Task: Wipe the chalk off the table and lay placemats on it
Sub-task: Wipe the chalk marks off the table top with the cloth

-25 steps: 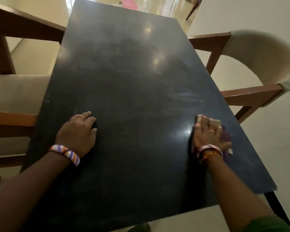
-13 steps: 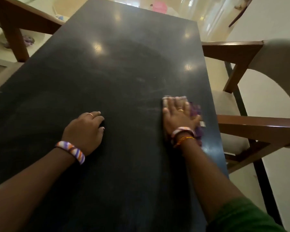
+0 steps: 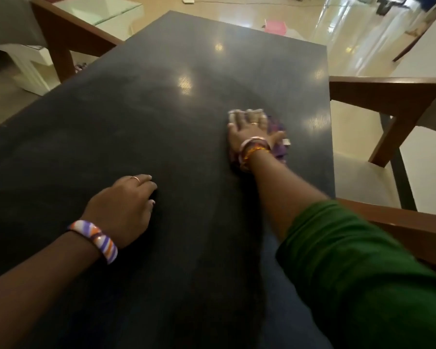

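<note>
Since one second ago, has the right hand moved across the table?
Yes. The right hand, flat on the cloth, slid away from the right edge of the table and on toward its far end.

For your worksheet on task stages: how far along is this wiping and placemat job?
Done: nothing surely; the table shows faint smears. In hand: the right hand presses a purple cloth on it, the left hand rests nearby. Left: more wiping, placemats, none in view.

one tabletop [image 3: 161,109], one cloth [image 3: 279,151], two hands: left hand [image 3: 122,210], right hand [image 3: 249,132]; two rings [image 3: 135,178], two chairs [image 3: 388,94], one pink box [image 3: 276,26].
</note>
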Tool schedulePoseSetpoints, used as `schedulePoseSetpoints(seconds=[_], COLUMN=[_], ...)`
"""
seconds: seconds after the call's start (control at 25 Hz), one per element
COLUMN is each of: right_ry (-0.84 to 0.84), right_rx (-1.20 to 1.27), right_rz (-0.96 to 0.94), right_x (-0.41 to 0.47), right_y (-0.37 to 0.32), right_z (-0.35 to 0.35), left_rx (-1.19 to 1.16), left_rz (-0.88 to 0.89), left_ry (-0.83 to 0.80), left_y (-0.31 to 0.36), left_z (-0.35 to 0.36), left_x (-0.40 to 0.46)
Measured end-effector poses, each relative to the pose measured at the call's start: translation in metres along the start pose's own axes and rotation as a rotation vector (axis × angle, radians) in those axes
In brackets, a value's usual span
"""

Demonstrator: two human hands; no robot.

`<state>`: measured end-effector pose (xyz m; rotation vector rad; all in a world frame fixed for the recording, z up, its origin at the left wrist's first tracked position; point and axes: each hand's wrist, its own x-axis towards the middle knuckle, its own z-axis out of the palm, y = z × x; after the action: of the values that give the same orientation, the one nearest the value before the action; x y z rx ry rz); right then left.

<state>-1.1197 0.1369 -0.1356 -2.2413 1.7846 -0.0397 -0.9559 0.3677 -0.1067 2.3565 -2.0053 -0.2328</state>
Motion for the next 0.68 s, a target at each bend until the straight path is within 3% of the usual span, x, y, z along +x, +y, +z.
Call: schedulePoseSetpoints(seconds=[0.12,0.2,0.52,0.68], right_ry=[0.056,0.058,-0.039,0.019], right_rx=[0.052,0.078,0.068,0.114], right_rz=[0.282,0.322,-0.017,-0.174], right_x=[-0.007,-0.051,-0.281,-0.388], right_y=[0.087,0.109,0.098,0.096], right_z=[-0.022,-0.025,0.027,0.044], left_rx=[0.013,-0.003,0.040,0.056], left_rz=[0.089,0.100,0.138,0.130], left_ry=[-0.018,-0.031,-0.118,-0.120], left_y=[0.015,0.029,0.094,0.113], left_z=[0.000,0.000,0.017,0.029], left_x=[-0.020,-0.044,-0.199,-0.275])
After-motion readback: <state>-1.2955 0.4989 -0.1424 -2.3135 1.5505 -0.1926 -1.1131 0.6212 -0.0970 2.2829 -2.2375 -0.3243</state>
